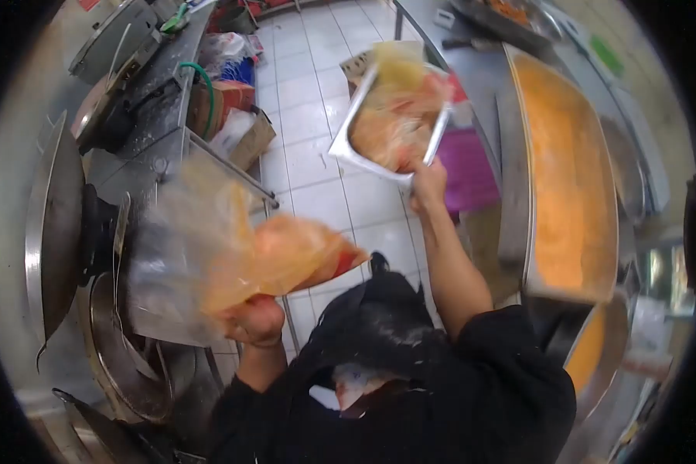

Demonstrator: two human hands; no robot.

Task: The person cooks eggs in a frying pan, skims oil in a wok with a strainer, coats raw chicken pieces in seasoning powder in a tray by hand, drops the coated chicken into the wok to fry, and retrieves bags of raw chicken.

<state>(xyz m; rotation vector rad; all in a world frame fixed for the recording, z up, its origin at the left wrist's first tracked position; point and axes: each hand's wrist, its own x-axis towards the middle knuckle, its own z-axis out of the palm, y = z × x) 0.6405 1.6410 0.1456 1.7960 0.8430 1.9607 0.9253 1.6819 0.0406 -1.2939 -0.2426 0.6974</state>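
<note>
My left hand [257, 319] is closed around the underside of a clear plastic bag [182, 263] with blurred orange, wet-looking contents. Some of what it holds, with a red patch at the tip, bulges toward the middle of the view. My right hand [429, 185] grips the near corner of a rectangular metal pan [375, 168], held tilted over the floor. Inside the pan lie orange and pinkish pieces [390, 127], smeared by motion, so their kind is unclear. A yellowish, blurred piece [402, 66] shows at the pan's far end.
On the right counter sits a large tray of orange coating [568, 193]. A purple box [472, 170] stands below it. Along the left are a big wok [54, 232], a steel counter with a pan, and a green hose [207, 89]. Cardboard boxes [251, 143] lie beside the tiled floor [305, 147].
</note>
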